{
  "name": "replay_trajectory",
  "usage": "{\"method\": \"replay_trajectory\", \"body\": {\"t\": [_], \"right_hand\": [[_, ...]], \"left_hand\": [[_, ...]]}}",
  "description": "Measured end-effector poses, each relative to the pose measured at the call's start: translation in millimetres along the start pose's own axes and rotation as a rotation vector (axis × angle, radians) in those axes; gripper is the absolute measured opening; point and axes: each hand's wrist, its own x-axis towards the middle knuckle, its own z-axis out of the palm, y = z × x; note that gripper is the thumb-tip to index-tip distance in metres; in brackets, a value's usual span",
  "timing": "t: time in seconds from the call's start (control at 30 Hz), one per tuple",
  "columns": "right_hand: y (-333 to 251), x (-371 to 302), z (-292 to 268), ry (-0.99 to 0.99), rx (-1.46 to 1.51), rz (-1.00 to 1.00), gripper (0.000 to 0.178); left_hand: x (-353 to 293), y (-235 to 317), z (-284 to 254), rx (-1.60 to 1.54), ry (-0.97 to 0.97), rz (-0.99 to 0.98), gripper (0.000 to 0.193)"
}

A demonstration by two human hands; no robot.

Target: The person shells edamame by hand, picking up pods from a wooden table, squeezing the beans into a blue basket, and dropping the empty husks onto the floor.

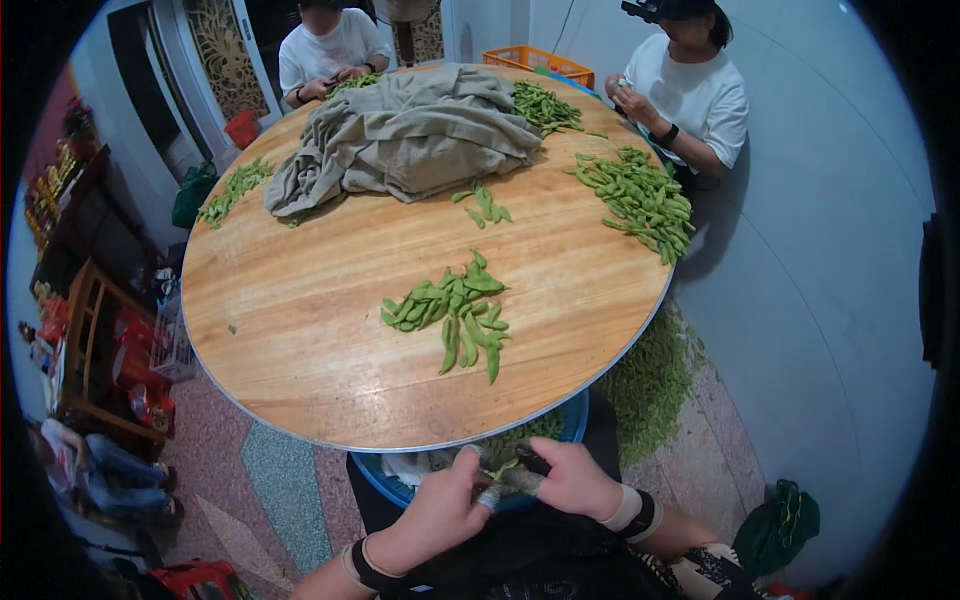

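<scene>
Over the blue basin (575,420), below the table's near edge, my two hands meet with fingers pinched together. A small green bean pod (506,468) shows between the fingertips of my left hand (440,505) and my right hand (575,482). Pale wraps cover some fingers, and a dark cover is on a right-hand digit. The basin under them holds green pods or shells and some white cloth or plastic, partly hidden by my hands. On the round wooden table (300,340), a small pile of green bean pods (450,300) lies in front of me.
A grey cloth (400,135) covers a heap at the table's far side. More bean pods (640,200) lie at right. Two people in white shirts sit across, handling pods. Green shells (650,385) cover the floor at right, near a dark green bag (780,528). A wooden chair (90,350) stands left.
</scene>
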Motion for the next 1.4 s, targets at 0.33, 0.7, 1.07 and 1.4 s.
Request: {"method": "replay_trajectory", "body": {"t": [0.33, 0.7, 1.07, 1.4], "right_hand": [[16.3, -39.8, -92.8, 0.425, -0.884, 0.196, 0.021], [-0.8, -19.0, -39.6, 0.209, -0.164, 0.051, 0.038], [-24.3, 2.6, -21.0, -0.147, 0.273, 0.123, 0.05], [-28.9, 1.0, -24.2, -0.233, 0.517, 0.215, 0.05]], "left_hand": [[85.3, 12.4, 0.5, 0.571, 0.66, 0.147, 0.024], [51.8, 11.7, 13.1, 0.363, 0.568, 0.381, 0.028], [19.6, -14.4, 15.8, -0.558, 0.14, -0.093, 0.025], [14.2, 1.9, 8.9, 0.024, 0.323, 0.178, 0.025]]}}
